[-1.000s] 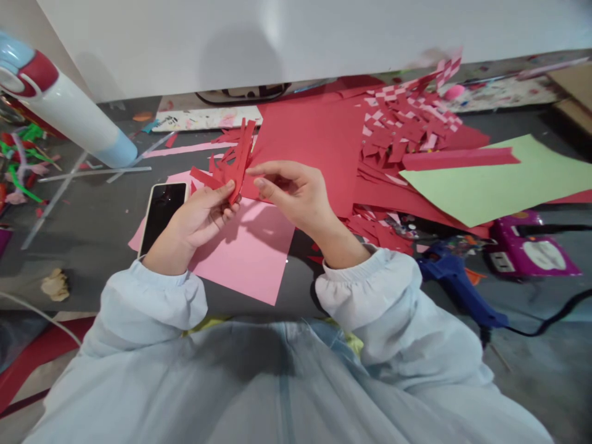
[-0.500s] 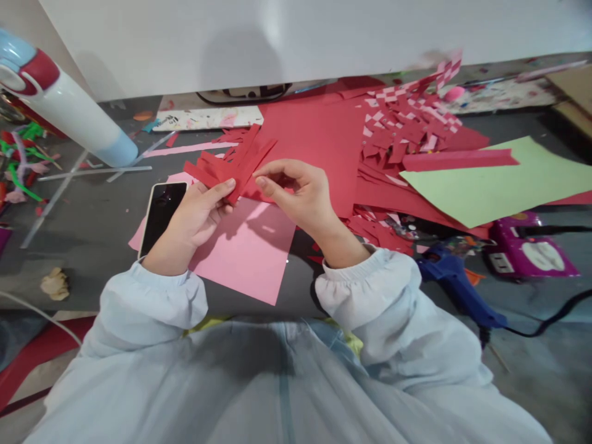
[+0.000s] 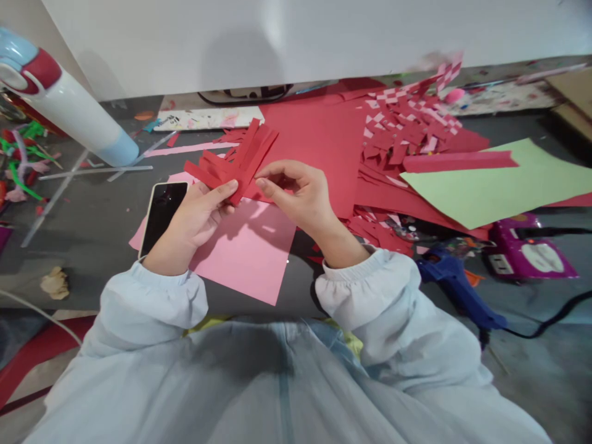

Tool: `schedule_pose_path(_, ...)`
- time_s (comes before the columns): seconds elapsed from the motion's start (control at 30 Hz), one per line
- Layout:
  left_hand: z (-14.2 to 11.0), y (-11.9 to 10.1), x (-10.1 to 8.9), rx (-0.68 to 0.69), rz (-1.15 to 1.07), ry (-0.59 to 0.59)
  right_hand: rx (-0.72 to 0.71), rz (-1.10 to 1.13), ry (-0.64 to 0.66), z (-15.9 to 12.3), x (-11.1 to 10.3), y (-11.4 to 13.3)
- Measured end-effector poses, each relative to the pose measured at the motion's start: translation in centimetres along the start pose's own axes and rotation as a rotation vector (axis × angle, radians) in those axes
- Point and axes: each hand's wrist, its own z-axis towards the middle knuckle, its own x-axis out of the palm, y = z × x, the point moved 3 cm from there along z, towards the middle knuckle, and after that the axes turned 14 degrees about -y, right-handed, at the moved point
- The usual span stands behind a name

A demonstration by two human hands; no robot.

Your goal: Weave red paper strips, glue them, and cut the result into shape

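A pink sheet (image 3: 250,259) lies below the left hand (image 3: 208,209), which grips fanned red strips (image 3: 254,151) pointing away; a phone (image 3: 161,213) lies just left of that hand; the right hand (image 3: 298,194) curls near the strips, holding what, I cannot tell; a red sheet (image 3: 319,145) spreads beyond.

**White panel (image 3: 346,37) behind a dark grey table (image 3: 111,213)**

Beyond the fingers (image 3: 284,167), the smooth panel rises along the table's far side, carrying a bright sheen (image 3: 272,21) and a soft, rounded shadow (image 3: 240,55). Far left of the fingers it meets a duller beige-grey surface (image 3: 32,15). The table spreads to both sides of the fingers. Nearer than them, grey floor (image 3: 550,376) shows at right; at left, red bars (image 3: 46,348) of unclear furniture.
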Motion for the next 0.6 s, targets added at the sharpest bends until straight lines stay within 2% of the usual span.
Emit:
schedule_pose_path(0.4, -0.01, 0.04, -0.1, 0.031, 0.013, 0.026, 0.002, 0.012, -0.009, -0.08, -0.04, 0.07)
schedule_pose_path(0.6, 0.0, 0.04, -0.03, 0.039, -0.005, 0.037, -0.047, 0.031, -0.007, -0.09, -0.03, 0.06)
